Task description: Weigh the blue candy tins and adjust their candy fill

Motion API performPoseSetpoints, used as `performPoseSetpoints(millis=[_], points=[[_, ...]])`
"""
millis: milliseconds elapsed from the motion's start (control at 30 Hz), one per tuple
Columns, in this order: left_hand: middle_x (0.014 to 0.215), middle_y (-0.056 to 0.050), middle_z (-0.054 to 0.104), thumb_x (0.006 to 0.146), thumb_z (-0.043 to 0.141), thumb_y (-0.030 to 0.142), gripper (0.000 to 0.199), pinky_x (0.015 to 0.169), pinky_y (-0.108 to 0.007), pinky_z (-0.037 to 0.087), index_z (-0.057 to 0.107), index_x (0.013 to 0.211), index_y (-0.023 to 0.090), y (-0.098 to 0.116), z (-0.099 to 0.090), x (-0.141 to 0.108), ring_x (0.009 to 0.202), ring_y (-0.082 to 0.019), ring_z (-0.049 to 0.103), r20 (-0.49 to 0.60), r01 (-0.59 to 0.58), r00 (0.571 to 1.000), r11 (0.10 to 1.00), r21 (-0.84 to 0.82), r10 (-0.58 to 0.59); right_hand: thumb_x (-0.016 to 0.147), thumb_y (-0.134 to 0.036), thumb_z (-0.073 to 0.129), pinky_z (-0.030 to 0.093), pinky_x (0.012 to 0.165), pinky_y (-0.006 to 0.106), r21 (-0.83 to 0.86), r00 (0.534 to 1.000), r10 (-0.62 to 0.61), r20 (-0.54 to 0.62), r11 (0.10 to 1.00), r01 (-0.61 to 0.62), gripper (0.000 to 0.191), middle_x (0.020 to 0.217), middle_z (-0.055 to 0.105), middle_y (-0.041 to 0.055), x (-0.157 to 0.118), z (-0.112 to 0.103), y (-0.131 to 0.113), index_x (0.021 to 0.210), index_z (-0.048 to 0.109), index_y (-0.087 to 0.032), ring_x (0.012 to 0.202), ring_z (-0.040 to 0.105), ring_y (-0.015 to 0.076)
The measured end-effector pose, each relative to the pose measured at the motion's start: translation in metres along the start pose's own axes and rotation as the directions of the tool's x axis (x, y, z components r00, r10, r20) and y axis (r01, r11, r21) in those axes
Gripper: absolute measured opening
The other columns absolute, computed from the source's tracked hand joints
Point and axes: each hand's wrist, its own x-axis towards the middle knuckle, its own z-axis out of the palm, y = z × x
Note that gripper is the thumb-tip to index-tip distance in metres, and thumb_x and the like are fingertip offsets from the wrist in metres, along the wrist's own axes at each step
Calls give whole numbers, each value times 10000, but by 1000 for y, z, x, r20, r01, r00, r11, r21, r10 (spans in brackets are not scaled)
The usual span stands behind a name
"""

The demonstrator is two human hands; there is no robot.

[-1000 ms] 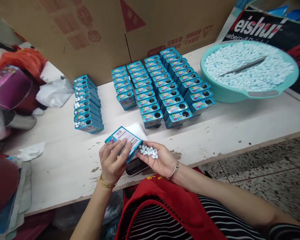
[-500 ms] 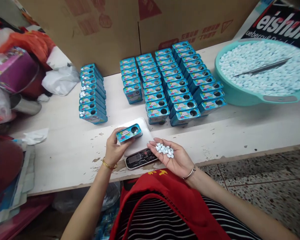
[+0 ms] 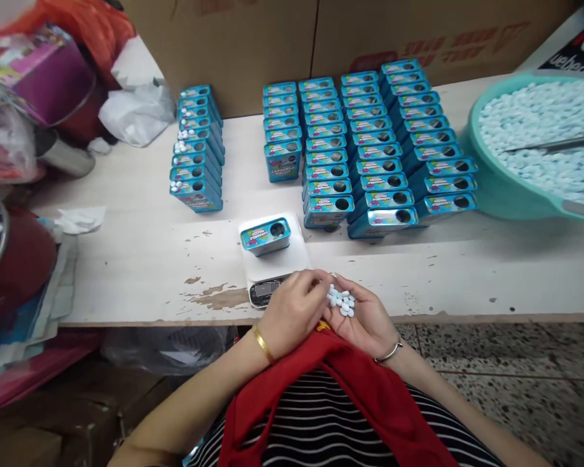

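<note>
A blue tin [image 3: 265,237] with a round hole in its top stands on the white plate of a small scale [image 3: 299,253]. In my cupped right hand [image 3: 365,321] lies a small heap of pale blue candies [image 3: 341,300]. My left hand [image 3: 299,308] bends over the edge of that palm, its fingers pressed together against the candies; whatever its fingertips hold is hidden. The left hand also covers part of the scale's black display.
Rows of blue tins [image 3: 328,172] stand behind the scale. Another row [image 3: 199,159], candies on its tops, is at left. A teal basin [image 3: 506,188] of candies holds a metal scoop [image 3: 559,144]. A cardboard box [image 3: 243,58] stands behind; plastic bags [image 3: 137,115] lie left.
My left hand has let go of the blue tin, which now stands on the scale, and has moved right to the candies in my right palm. The view has shifted.
</note>
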Motion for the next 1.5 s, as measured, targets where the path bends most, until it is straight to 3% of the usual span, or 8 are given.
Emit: performPoseSetpoints(millis=[200, 567, 800, 1000, 1133, 1333, 1433, 1500], points=[[972, -84, 586, 930, 397, 170, 193, 700, -277, 506, 578, 979, 126, 11, 22, 3, 842, -171, 551, 68, -49, 997, 993, 111, 42, 832, -117, 567, 577, 787, 226, -32, 997, -23, -68, 999, 21, 122, 787, 744, -6, -9, -20, -3, 837, 683, -154, 768, 706, 117], [956, -69, 579, 927, 404, 158, 162, 729, -258, 511, 562, 900, 132, 4, 15, -2, 843, -147, 552, 44, -56, 998, 998, 31, 55, 823, -90, 571, 582, 780, 248, -32, 1000, 3, -3, 999, -3, 119, 789, 735, -9, -5, -14, 1, 825, 671, -155, 783, 705, 126], [968, -74, 579, 883, 456, 96, 111, 745, -280, 542, 550, 917, 145, -6, -19, 8, 866, -149, 580, 41, 21, 999, 1000, 11, -21, 870, -107, 507, 579, 755, 226, -29, 990, 23, 136, 999, -19, 177, 850, 746, 29, 7, 14, 7, 911, 679, -115, 762, 696, 109], [833, -27, 562, 860, 521, 107, 73, 660, -229, 488, 568, 839, 159, -17, -64, 26, 752, -105, 550, -157, 12, 987, 993, -118, -31, 890, -104, 450, 574, 815, 240, 27, 969, 4, 246, 1000, -12, 239, 907, 744, 91, 11, 42, 3, 998, 659, -64, 838, 710, 131], [795, -6, 566, 846, 555, 126, 62, 636, -221, 455, 578, 803, 164, -37, -85, 42, 691, -88, 530, -245, 92, 965, 996, -19, -94, 891, -139, 461, 534, 935, 311, 25, 964, 17, 265, 999, -25, 233, 1039, 721, 147, 15, 48, -1, 1014, 646, -67, 1031, 677, 190], [869, -35, 622, 854, 571, 172, 87, 663, -236, 484, 637, 909, 156, -54, -96, 51, 731, -109, 577, -203, 122, 973, 991, 56, -109, 887, -147, 473, 519, 961, 316, 36, 973, 32, 228, 998, -41, 254, 1102, 703, 156, 17, 39, -1, 1072, 625, -63, 1124, 632, 204], [916, -44, 647, 883, 543, 170, 122, 724, -249, 508, 635, 963, 162, -44, -96, 45, 818, -125, 608, -245, 91, 966, 996, 20, -84, 903, -166, 453, 520, 958, 318, 32, 979, 51, 196, 998, -58, 279, 1117, 698, 154, 14, 35, -1, 1098, 620, -56, 1121, 634, 210], [935, -48, 640, 896, 525, 175, 140, 762, -268, 519, 621, 998, 172, -31, -87, 38, 859, -135, 608, -178, 56, 982, 998, -36, -61, 916, -176, 440, 531, 936, 312, 31, 981, 50, 188, 998, -57, 282, 1096, 706, 144, 11, 31, -1, 1094, 625, -59, 1065, 662, 197]])
